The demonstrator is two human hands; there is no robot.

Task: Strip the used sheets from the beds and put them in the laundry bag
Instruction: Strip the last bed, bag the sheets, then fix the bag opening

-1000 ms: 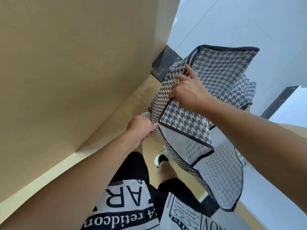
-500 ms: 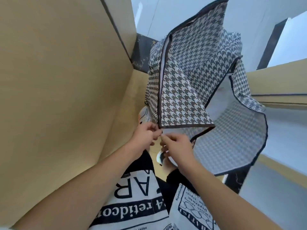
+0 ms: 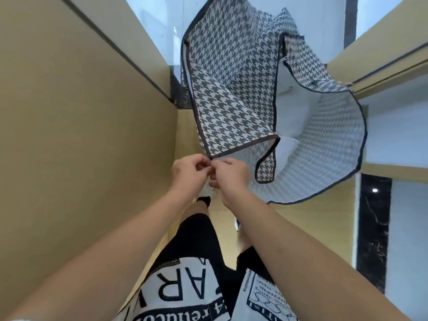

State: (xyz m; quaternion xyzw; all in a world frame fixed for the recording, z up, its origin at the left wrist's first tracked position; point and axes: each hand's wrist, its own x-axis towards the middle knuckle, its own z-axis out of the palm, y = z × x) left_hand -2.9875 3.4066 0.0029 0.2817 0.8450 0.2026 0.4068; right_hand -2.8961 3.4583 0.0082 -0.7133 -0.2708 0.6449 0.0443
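Tan wood-look panel [image 3: 76,140] fills left side w/ dark groove; black marble-look strip [image 3: 373,230] at right; white shoe [image 3: 206,193], prob. sneaker, on tan floor [image 3: 185,133].

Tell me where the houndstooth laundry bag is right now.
In the head view the houndstooth laundry bag hangs open at upper centre, between the tan wall panels, its near corner pinched by the left hand and right hand.
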